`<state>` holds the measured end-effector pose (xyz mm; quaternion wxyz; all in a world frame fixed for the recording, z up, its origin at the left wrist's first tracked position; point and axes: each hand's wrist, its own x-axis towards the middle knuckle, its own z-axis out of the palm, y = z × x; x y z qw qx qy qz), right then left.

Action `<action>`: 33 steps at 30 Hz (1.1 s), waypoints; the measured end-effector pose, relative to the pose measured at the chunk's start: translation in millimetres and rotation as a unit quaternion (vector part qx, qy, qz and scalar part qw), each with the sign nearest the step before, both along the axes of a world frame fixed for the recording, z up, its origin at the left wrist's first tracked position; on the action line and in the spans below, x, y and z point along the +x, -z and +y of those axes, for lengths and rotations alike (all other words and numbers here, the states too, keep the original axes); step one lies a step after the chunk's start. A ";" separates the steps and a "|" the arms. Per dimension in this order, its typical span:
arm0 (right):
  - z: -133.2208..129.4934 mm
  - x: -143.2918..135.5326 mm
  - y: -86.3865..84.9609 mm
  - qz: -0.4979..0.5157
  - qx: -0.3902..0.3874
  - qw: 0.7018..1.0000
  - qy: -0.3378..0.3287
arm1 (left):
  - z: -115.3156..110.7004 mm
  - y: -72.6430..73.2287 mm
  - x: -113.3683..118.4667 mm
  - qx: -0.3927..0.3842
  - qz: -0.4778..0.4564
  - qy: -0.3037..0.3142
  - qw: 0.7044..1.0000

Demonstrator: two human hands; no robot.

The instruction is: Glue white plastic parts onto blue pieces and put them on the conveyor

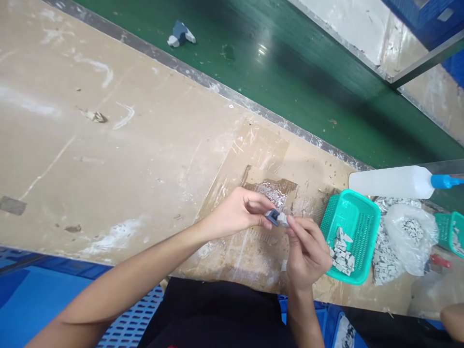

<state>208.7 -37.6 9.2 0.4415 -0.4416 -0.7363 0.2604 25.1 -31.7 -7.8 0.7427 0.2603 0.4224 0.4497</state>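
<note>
Between the thumb and fingers of my left hand (246,208) is a small dark blue-grey plastic part (272,217). My right hand (307,246) pinches a small light grey plastic piece (282,220). The two pieces meet or nearly meet; I cannot tell whether they are joined. Both hands are over the worn table, in front of a brown glue-smeared patch (273,189). Just right of my right hand stands a green basket (367,251) with several light grey pieces (342,253) inside.
A white bottle with a blue cap (391,182) lies behind the basket. Bags of small grey pieces (386,261) and another green basket (442,229) are at the right. Across the back runs a green belt (232,58) carrying a dark and light grey assembly (180,34). Part of another person's arm (453,321) shows at lower right.
</note>
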 end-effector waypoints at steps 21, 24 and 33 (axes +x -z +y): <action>-2.0 -17.7 -9.3 -0.121 -0.006 0.992 -0.034 | -6.2 -3.7 5.8 0.051 0.096 -0.074 0.991; 11.0 -17.2 -18.2 -0.129 -0.072 0.987 -0.058 | -2.7 0.0 4.7 0.077 0.058 -0.075 0.992; 15.1 30.7 -22.6 -0.073 -0.082 0.987 0.118 | 4.6 27.4 -15.9 -0.041 -0.200 -0.124 0.971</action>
